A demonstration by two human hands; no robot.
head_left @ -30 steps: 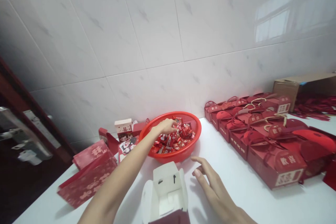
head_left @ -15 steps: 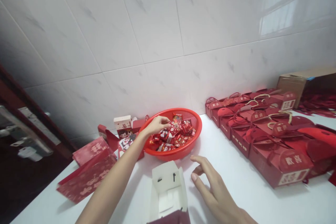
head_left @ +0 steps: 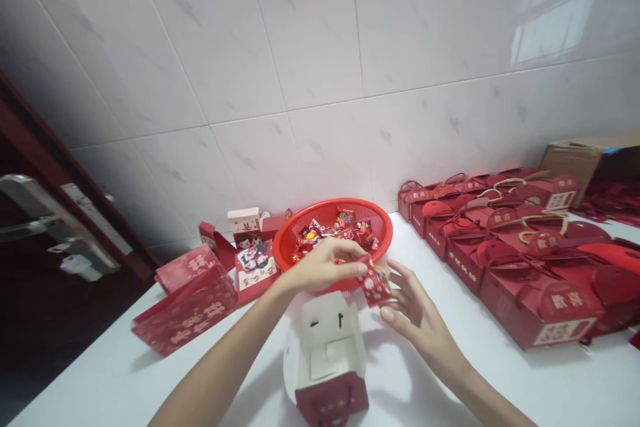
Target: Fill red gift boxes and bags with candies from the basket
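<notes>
My left hand pinches a red candy packet with white dots above the table, in front of the red plastic basket. Close by on the packet's right is my right hand, its fingers curved and thumb apart; whether its fingertips touch the packet I cannot tell. Wrapped candies in red wrappers lie in the basket. Below my hands stands an open gift box, red outside and white within, its lid flaps up. Two dark slots show in its back flap.
Rows of closed red gift boxes with handles fill the right side. Behind them sits a brown cardboard box. At left stand red paper bags and small printed boxes. A tiled wall borders the white table.
My left hand has come out of the basket toward me, now with a candy packet. My right hand has risen toward it. More of the open box shows as the view shifts.
</notes>
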